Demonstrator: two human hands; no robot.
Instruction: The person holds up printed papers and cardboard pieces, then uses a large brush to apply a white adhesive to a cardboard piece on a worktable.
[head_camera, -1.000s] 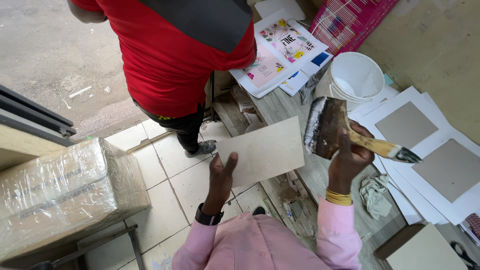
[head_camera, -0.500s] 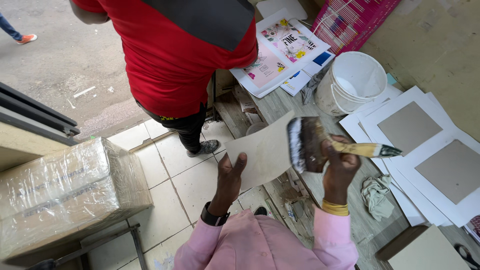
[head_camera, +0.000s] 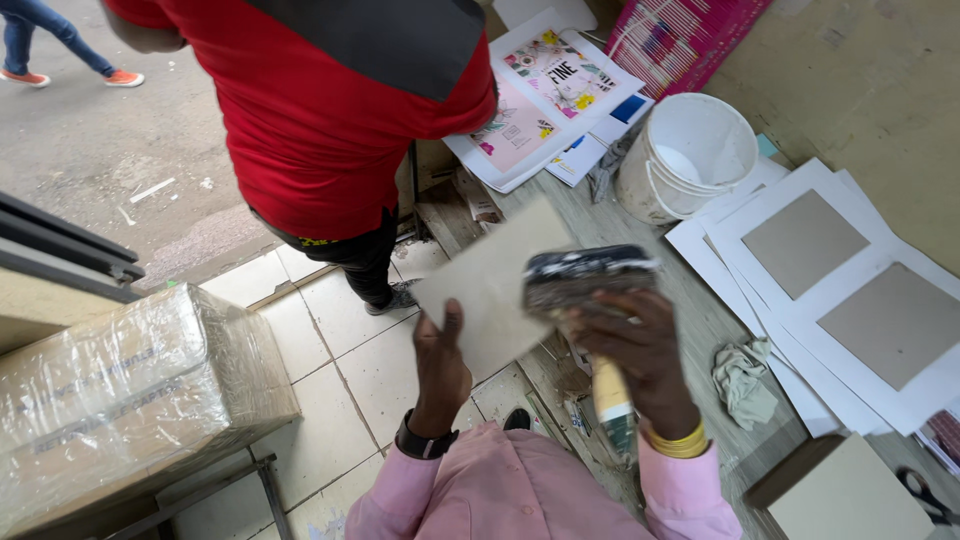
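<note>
My left hand (head_camera: 441, 362) holds a grey square of cardboard (head_camera: 490, 285) by its lower left edge, tilted up in front of me. My right hand (head_camera: 640, 355) grips a wide paintbrush (head_camera: 590, 280) by its yellowish handle, the dark glue-caked bristles pressed against the right side of the cardboard. Both wrists wear pink sleeves; a dark watch sits on the left, a yellow bangle on the right.
A person in a red shirt (head_camera: 320, 110) stands close ahead on the tiled floor. A white bucket (head_camera: 690, 155) stands on the worktable, near printed sheets (head_camera: 545, 95). White sheets with grey boards (head_camera: 860, 300), a rag (head_camera: 745, 375), scissors (head_camera: 925, 495), a wrapped carton (head_camera: 120, 390).
My right hand has swung the brush leftward and turned it, from beside the cardboard to onto its surface. The left hand has kept hold of the cardboard, raising it slightly.
</note>
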